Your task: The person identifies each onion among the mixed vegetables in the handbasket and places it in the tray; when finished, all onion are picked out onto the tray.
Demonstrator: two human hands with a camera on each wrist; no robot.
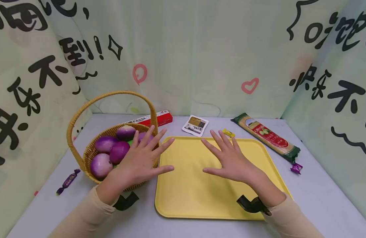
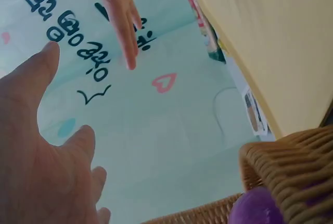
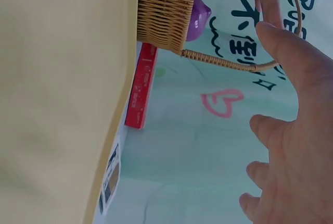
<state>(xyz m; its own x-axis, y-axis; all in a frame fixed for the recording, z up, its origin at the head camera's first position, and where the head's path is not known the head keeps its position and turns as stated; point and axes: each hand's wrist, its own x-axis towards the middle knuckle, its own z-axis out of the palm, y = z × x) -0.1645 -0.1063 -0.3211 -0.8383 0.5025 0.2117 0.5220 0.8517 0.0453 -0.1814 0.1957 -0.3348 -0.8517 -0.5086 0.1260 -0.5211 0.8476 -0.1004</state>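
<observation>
My left hand (image 1: 138, 165) is held in the air with its fingers spread, overlapping the right side of a wicker basket (image 1: 96, 132) in the head view. Several purple onions (image 1: 119, 152) fill the basket, and a bit of something green shows among them, mostly hidden by the fingers. Over a yellow tray (image 1: 183, 198) hovers my right hand (image 1: 231, 162), fingers also spread and holding nothing. Both palms face down and forward. In the left wrist view, the basket's wicker handle (image 2: 291, 166) and an onion (image 2: 255, 208) appear at the lower right.
Behind the basket lies a red and white pasta box (image 1: 164, 118). A white packet (image 1: 195, 125) and a yellow candy (image 1: 228, 133) lie beyond the tray. To its right are a noodle package (image 1: 266, 135) and a purple candy (image 1: 296, 168). Another wrapped candy (image 1: 68, 181) lies left of the basket.
</observation>
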